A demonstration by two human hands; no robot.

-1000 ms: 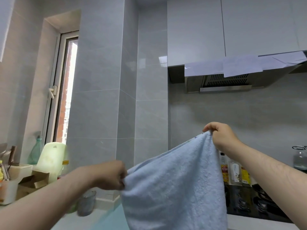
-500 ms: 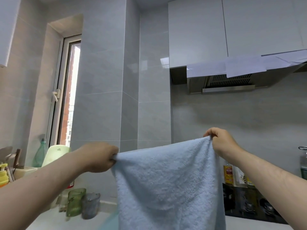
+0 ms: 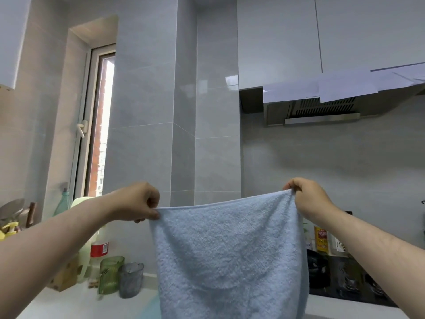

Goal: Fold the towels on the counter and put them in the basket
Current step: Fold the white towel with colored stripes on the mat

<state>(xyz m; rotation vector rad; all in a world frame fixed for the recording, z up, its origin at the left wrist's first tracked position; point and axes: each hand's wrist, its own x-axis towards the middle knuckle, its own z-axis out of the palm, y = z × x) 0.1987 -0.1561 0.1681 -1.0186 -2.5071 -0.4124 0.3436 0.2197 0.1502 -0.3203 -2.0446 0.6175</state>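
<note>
Held aloft over the front edge of the white counter [image 3: 80,302]: a light blue terry towel [image 3: 230,256], pinched at its left top corner by the left hand [image 3: 138,201] and at its right top corner by the right hand [image 3: 308,199], thumb pressed against curled fingers on each. Drawn apart and levelled within the past second, from a slanted, bunched drape to a nearly straight top hem. Opened flat, so probably ready for a first fold. Not yet folded; no basket in view. Lower hem cut off by the frame, possibly brushing the counter. Toward the back left of the counter: a green tumbler [image 3: 110,272] beside a grey cup [image 3: 131,279].
</note>
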